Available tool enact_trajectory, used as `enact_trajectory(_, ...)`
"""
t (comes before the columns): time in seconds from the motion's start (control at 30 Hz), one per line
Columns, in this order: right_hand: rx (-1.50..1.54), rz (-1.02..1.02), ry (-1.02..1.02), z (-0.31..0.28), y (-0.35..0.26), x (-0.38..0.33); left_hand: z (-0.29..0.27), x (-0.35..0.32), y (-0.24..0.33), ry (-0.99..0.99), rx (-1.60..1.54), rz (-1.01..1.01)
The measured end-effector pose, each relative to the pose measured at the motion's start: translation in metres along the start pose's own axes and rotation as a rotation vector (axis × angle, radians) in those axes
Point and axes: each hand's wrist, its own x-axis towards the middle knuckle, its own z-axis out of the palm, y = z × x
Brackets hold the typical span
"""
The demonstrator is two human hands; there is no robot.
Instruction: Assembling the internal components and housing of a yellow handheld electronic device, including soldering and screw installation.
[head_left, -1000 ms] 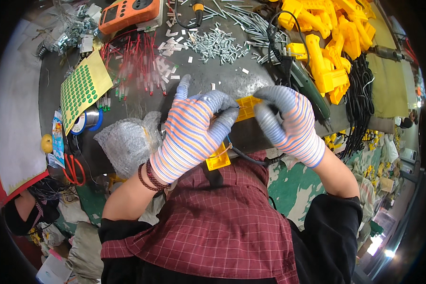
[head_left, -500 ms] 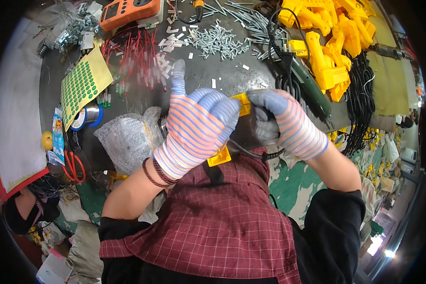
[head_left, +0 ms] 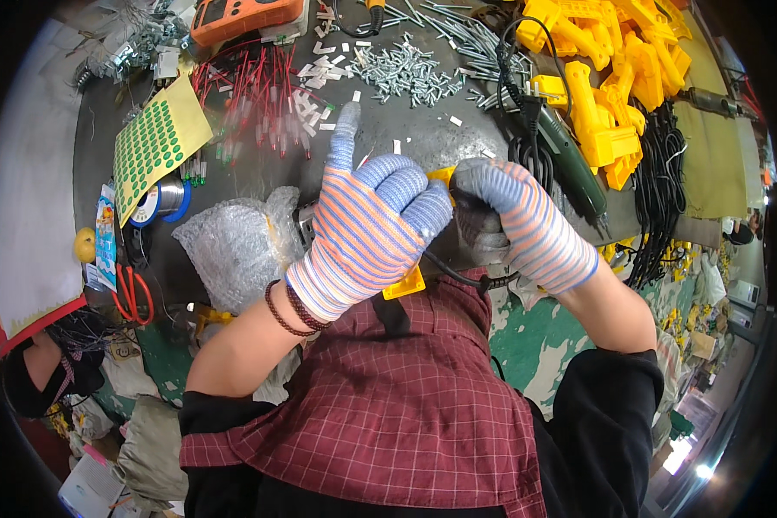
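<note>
Both gloved hands — left hand (head_left: 367, 237), right hand (head_left: 527, 224) — clamp a yellow plastic housing (head_left: 406, 283) with black cord (head_left: 457, 274) just below their grip: mid-assembly, apparently, next needing careful seating.

My left hand (head_left: 367, 237), in a striped knit glove, is raised with index finger extended and remaining fingers curled. My right hand (head_left: 522, 224), gloved alike, is closed in a fist, knuckles touching the left fingertips. Both forearms are bare, elbows bent outward
</note>
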Motion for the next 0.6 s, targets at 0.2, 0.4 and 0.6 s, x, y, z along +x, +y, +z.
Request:
enact_trajectory(0.2,-1.216,-0.828,0.281,-0.01,0.004,-0.006,0.001,0.001,-0.003,-0.064,-0.257,-0.319)
enact_trajectory(0.4,-1.67,-1.252,0.353,-0.005,0.013,0.007,-0.004,0.0,-0.006,-0.128,-0.343,-0.359)
enact_trajectory(0.6,-0.513,-0.143,0.134,-0.001,0.006,-0.004,0.0,-0.007,0.008,-0.067,0.008,-0.054)
